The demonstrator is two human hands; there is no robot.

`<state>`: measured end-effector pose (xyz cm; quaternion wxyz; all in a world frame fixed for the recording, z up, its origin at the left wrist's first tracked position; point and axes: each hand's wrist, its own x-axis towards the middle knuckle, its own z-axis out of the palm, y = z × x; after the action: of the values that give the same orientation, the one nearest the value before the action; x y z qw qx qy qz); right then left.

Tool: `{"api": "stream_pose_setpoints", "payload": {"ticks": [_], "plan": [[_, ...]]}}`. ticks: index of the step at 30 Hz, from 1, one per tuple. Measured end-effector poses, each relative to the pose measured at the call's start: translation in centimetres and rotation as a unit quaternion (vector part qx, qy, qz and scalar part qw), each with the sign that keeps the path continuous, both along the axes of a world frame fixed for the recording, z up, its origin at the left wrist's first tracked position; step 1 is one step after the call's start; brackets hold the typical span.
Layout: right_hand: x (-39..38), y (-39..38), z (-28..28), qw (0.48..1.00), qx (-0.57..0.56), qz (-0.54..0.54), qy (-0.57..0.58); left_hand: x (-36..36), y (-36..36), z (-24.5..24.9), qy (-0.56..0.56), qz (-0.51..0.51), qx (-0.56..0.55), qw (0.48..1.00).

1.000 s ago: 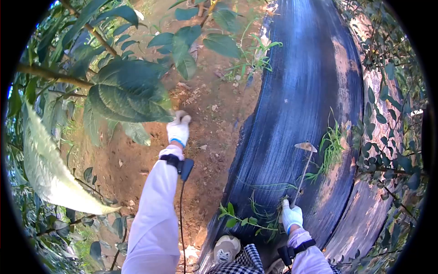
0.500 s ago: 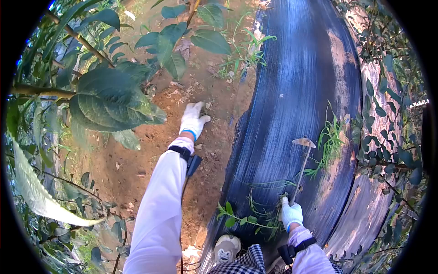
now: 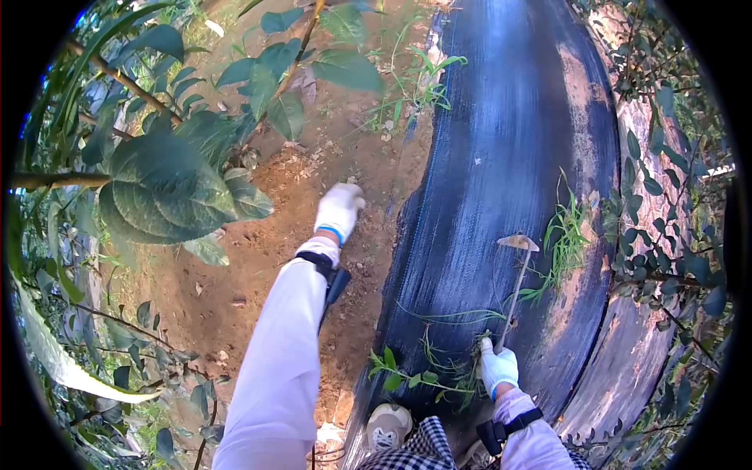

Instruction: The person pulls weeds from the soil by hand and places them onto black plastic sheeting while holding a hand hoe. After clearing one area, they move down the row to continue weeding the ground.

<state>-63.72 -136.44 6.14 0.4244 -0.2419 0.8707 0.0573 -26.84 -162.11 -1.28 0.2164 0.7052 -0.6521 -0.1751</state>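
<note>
My left hand (image 3: 341, 210), in a white glove, is over the bare brown soil (image 3: 258, 274), left of the black ground sheet. Its fingers are curled together, slightly blurred, and I cannot tell what is in them. My right hand (image 3: 499, 366), also gloved, is closed around the handle of a small hoe (image 3: 517, 286). The hoe's pale blade points away from me over the sheet. Long green weeds (image 3: 446, 384) trail from beside the right hand, across the sheet toward my shoe.
Black ground sheeting (image 3: 470, 211) runs away from me, with sandy dirt on its right part. A grass tuft (image 3: 568, 239) stands right of the hoe. Leafy branches (image 3: 164, 188) hang close on the left, and more foliage lines the right. My shoe (image 3: 388, 427) is on the sheet.
My left hand has shifted slightly right, and its spread fingers have drawn together. The right hand still grips the hoe, almost unmoved. The near leaves sit a little farther left in view.
</note>
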Motion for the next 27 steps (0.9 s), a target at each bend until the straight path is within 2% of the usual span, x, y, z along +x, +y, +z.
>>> {"api": "stream_pose_setpoints", "payload": {"ticks": [1, 2, 4, 5, 8, 9, 12, 13, 17, 20, 21, 24, 25, 26, 27], "plan": [[-0.4, 0.6, -1.2, 1.000, -0.006, -0.012, -0.003, 0.7, -0.3, 0.0, 0.059, 0.051, -0.027, 0.997], [0.2, -0.3, 0.2, 1.000, -0.001, 0.003, 0.004, 2.0, -0.7, 0.3, 0.130, 0.122, -0.023, 0.984], [1.4, -1.9, 2.9, 0.999, 0.014, 0.036, 0.016, 3.7, -1.5, 1.1, 0.121, 0.128, 0.013, 0.984], [1.4, -1.8, 2.8, 0.999, 0.016, 0.038, 0.016, 3.7, -1.7, 1.5, 0.028, 0.056, -0.031, 0.998], [1.2, -1.7, 2.7, 0.999, 0.018, 0.037, 0.017, 2.2, -2.5, 1.0, -0.099, -0.049, -0.018, 0.994], [1.2, -1.6, 2.7, 0.999, 0.020, 0.034, 0.015, 2.3, -2.9, 0.6, -0.114, -0.051, -0.008, 0.992], [0.6, -1.1, 1.8, 1.000, 0.016, 0.021, 0.005, 2.6, -4.7, 0.7, 0.066, 0.068, 0.090, 0.991], [0.9, -1.6, 2.4, 1.000, 0.017, 0.025, 0.008, 2.6, -5.0, 1.0, 0.132, 0.108, 0.062, 0.983], [0.8, -1.4, 2.2, 0.999, -0.002, 0.040, 0.021, 0.6, -5.7, 1.0, -0.068, -0.004, -0.022, 0.997], [0.9, -1.5, 2.2, 0.999, 0.001, 0.035, 0.022, -0.8, -6.7, 1.2, -0.139, -0.013, 0.085, 0.986], [0.9, -1.3, 2.1, 0.999, -0.003, 0.034, 0.020, -1.1, -6.7, 1.3, -0.148, -0.009, 0.065, 0.987], [0.7, -1.1, 1.7, 0.999, -0.011, 0.028, 0.016, 0.0, -7.3, 0.1, 0.071, 0.103, 0.000, 0.992], [0.8, -1.2, 1.8, 1.000, -0.010, 0.025, 0.013, 0.3, -7.5, 0.5, 0.088, 0.153, -0.011, 0.984], [0.8, -1.3, 2.1, 1.000, -0.007, 0.025, 0.011, 0.6, -7.7, 0.8, 0.084, 0.128, -0.004, 0.988], [0.9, -1.6, 2.5, 1.000, 0.010, 0.023, 0.007, 0.4, -7.8, 0.8, 0.011, 0.070, -0.012, 0.997]]}}
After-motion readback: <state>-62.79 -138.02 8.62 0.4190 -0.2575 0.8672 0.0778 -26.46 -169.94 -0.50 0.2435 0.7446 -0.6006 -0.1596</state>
